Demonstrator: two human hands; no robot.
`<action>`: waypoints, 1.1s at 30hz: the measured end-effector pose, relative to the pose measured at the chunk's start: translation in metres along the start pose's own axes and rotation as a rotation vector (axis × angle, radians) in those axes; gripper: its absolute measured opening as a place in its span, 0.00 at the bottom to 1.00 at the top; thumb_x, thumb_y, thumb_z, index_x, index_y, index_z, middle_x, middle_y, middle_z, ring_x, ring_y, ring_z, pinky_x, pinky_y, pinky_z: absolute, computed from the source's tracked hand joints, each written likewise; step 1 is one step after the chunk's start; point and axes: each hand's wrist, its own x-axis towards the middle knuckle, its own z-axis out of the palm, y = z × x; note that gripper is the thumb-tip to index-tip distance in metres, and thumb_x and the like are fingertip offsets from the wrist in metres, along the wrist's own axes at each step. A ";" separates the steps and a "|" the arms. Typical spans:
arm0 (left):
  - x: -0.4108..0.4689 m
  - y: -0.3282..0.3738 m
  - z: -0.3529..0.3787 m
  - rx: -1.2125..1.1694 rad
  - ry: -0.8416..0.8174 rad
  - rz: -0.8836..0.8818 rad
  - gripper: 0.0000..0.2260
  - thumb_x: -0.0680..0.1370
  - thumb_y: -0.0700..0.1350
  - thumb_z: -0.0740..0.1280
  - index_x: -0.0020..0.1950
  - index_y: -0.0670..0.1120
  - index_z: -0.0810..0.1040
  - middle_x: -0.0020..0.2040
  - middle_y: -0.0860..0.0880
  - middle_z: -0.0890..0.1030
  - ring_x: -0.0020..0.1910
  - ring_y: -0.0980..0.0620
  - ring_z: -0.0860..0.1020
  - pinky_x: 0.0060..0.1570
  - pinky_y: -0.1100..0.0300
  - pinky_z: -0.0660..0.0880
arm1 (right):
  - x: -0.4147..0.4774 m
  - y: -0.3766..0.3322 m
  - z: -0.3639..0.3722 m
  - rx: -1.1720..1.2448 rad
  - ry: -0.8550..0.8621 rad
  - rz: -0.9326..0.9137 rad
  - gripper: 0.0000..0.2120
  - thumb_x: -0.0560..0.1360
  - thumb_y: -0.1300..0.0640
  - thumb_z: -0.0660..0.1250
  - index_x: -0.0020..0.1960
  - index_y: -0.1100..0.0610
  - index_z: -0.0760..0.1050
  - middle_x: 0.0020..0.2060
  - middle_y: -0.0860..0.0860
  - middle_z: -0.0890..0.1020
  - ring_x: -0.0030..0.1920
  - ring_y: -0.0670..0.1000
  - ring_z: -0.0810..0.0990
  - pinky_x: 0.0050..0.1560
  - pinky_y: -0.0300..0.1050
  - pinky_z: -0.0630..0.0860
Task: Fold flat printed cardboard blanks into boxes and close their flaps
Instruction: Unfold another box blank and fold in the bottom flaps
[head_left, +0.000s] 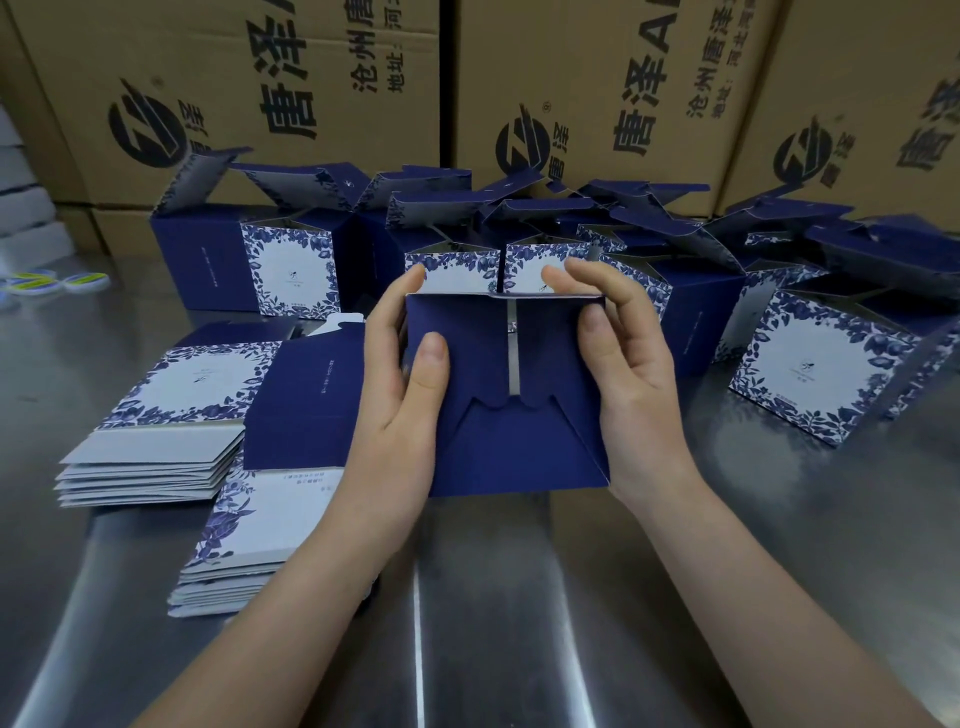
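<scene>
Centrally, navy box (498, 452), flaps tucked in, left hand (400, 400) and right hand (628, 379) fingers (579, 280) clamped on it.

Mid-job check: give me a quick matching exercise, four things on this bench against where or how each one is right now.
Things:
1 held box
2 flat blanks
3 folded boxes
4 brown cartons

States:
A stacked on the table, left side
B gripped by the left hand and right hand, end flaps folded in
C lined up along the back, black print
D standing in a row, top flaps up

Pairs: 1-B, 2-A, 3-D, 4-C
</scene>
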 end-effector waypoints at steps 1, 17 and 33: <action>0.000 0.000 0.000 -0.006 0.003 0.020 0.19 0.83 0.49 0.56 0.74 0.58 0.63 0.73 0.62 0.67 0.73 0.60 0.66 0.72 0.58 0.66 | 0.000 0.000 0.000 -0.001 -0.003 -0.007 0.12 0.81 0.58 0.57 0.61 0.48 0.74 0.64 0.52 0.78 0.66 0.49 0.74 0.70 0.52 0.68; 0.000 0.002 -0.004 0.134 0.033 0.170 0.16 0.82 0.34 0.59 0.61 0.52 0.76 0.73 0.50 0.70 0.74 0.57 0.66 0.69 0.62 0.66 | -0.001 -0.001 -0.001 0.047 0.008 -0.016 0.15 0.80 0.69 0.57 0.51 0.54 0.79 0.59 0.50 0.80 0.66 0.48 0.75 0.69 0.48 0.69; -0.001 0.004 -0.007 0.052 0.002 0.084 0.12 0.77 0.38 0.64 0.57 0.51 0.78 0.72 0.52 0.71 0.72 0.60 0.68 0.66 0.66 0.66 | 0.000 0.003 -0.004 0.074 -0.041 0.029 0.16 0.74 0.63 0.62 0.60 0.52 0.75 0.58 0.45 0.80 0.62 0.46 0.76 0.59 0.42 0.73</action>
